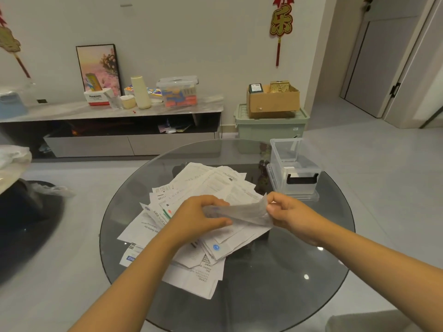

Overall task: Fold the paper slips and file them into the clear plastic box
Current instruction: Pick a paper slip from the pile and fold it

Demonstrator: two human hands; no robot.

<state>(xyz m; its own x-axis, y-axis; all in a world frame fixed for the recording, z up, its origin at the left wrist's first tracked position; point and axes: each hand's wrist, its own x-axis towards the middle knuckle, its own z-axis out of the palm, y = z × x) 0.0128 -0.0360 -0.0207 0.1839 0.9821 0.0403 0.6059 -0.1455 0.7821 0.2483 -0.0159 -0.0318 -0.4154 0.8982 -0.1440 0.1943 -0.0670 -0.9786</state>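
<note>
Head view: both hands meet at centre frame over a loose heap of white printed paper slips (206, 212) spread on a round dark glass bench (299, 271). Left hand (199, 219) has thumb and fingers curled round the left end of one thin, translucent, blurred paper slip (242, 210); right hand (287, 212) pinches its right end, which stands up in a peak. That slip is lifted just above the heap, stretched between the two hands.

Clear plastic box (296, 167) with a black front handle sits open at right of centre, near the far-right edge of the bench, just beyond the right hand; it seems to rest on its own clear lid.

Step in hand, by my read: folding this slip. To do it well, bring one end over to the other, line up the edges before creasing, and press the crease flat on a bare patch of bench rather than on the uneven heap. The paper looks flimsy, so go gently and avoid tugging. Then stand it in the box, which is close to the right hand.

Hard to tell: motion blur hides the slip's print and whether it already has a fold. Left fingertips are hidden under the slip. Box contents are unclear through the glare; something white shows inside. Slip count in the heap can't be judged, since many overlap. Bench's near edge is cut off by the arms at the bottom of the frame.
</note>
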